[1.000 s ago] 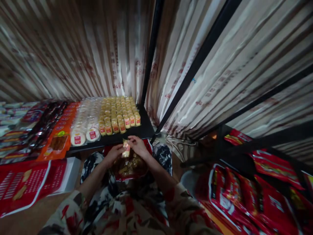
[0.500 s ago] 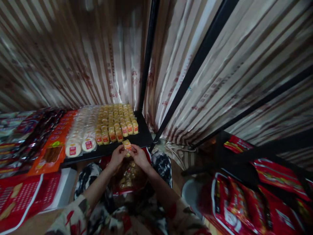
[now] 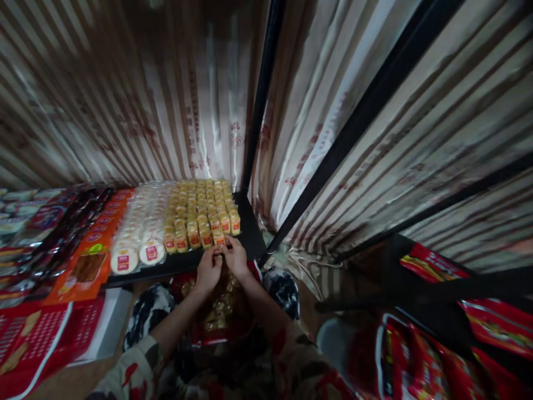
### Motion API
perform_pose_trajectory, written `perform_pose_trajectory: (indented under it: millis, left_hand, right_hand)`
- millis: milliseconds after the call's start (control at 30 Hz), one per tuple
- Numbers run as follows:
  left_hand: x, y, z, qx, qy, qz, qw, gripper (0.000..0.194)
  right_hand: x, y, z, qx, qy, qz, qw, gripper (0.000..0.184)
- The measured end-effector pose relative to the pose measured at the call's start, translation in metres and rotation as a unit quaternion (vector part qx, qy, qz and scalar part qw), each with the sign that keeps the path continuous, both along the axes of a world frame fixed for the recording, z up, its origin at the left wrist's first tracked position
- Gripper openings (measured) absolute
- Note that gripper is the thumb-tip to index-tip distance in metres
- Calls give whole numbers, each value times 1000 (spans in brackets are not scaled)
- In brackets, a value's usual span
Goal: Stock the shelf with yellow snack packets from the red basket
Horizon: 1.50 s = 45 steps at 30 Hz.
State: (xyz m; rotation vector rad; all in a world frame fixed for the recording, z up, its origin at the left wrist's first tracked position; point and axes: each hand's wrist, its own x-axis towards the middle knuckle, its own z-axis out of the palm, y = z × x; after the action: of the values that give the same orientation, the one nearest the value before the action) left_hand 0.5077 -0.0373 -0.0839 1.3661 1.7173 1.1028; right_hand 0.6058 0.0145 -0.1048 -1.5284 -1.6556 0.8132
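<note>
My left hand (image 3: 208,269) and my right hand (image 3: 235,256) meet at the front edge of a black shelf (image 3: 250,233). Together they pinch a small yellow wrapped snack with a red label (image 3: 219,238), held upright against the front row of several like packets (image 3: 200,214). Both hands have their fingers closed on it. On my lap below the hands lies an open red bag (image 3: 219,311) with more yellow packets in it.
Round white cakes in clear wrap (image 3: 137,244) lie left of the yellow rows, then orange packs (image 3: 85,266) and dark packs. A red and white box (image 3: 50,333) sits at lower left. Red bags (image 3: 416,355) fill the lower right shelf. Striped curtains and black frame posts (image 3: 262,100) stand behind.
Both hands have moved up and forward from over the lap bag to the shelf's front edge, carrying the yellow packet into the front row.
</note>
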Motion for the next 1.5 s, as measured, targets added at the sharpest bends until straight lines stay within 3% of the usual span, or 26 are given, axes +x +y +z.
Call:
perform_pose_trajectory:
  millis: [233,367,533,733,900,1033,1167,1500]
  left_hand:
    - [-6,10,-13,2,-4,-1,1000,36]
    - [-9,15,-21,8,-18,2,1000,38]
    - [-10,20,-29,14,-26,12,999,40]
    - [-13,25,-35,23,-54,29,998,35]
    - [-14,27,-37,30,-92,42,994,30]
    - [-16,20,-36,84,-36,30,995,28]
    - [-19,15,-36,117,49,85,988,31]
    - [-25,18,-41,125,63,64,988,31]
  right_hand:
    - [-12,4,-2,9,-57,-33,998,35]
    - [-14,7,-3,23,-12,-43,999,33]
    - [-17,8,-6,68,33,-67,995,17]
    - [-17,7,-15,86,38,-26,995,11]
    - [-18,8,-15,81,6,-40,996,15]
    - [-17,6,-13,93,-26,-33,995,16]
    - [-17,6,-12,108,-45,-23,993,19]
    - [-18,5,-16,123,-28,-38,991,26]
